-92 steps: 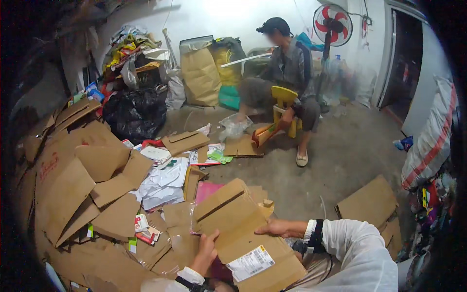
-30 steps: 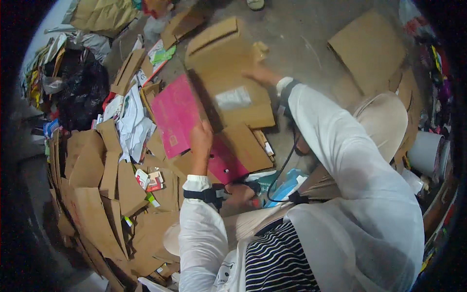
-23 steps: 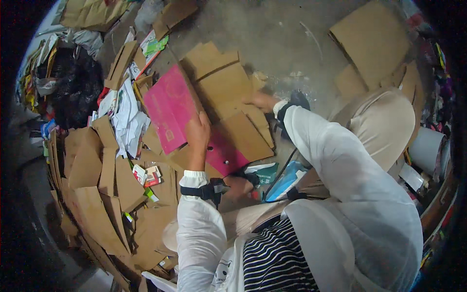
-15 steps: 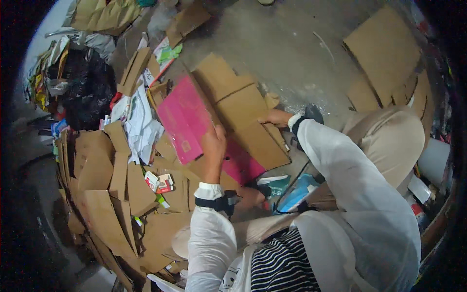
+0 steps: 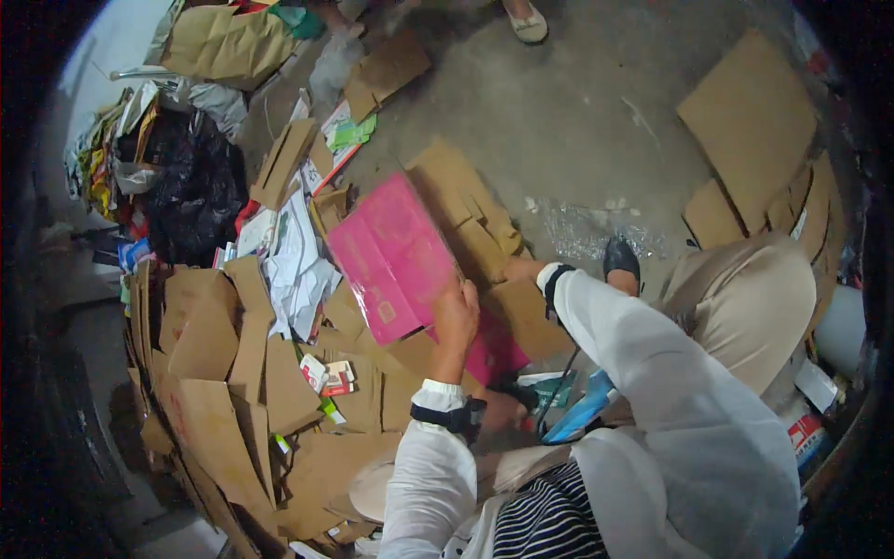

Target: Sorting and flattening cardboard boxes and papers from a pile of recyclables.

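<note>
A partly opened cardboard box with a pink outside [image 5: 396, 256] and plain brown inner panels lies tilted in front of me. My left hand [image 5: 456, 317] grips the lower right edge of its pink panel, fingers wrapped over the edge. On the box's brown side, my right hand [image 5: 523, 268] is closed at the edge of a brown flap [image 5: 480, 252]; its fingertips are partly hidden. Another pink part of the box shows below, between my two wrists.
Flattened brown cardboard [image 5: 205, 410] is heaped at the left, with crumpled white paper [image 5: 296, 270] and small cartons [image 5: 337, 377]. A black plastic bag [image 5: 196, 177] stands behind. More cardboard sheets [image 5: 750, 130] lie at right. Clear plastic film [image 5: 587, 228] and another person's shoe [image 5: 528, 25] are farther off.
The brown panels have folded in closer to the pink one, and my right hand has moved left with them. Another person's foot shows more at the top. The whole view has shifted slightly.
</note>
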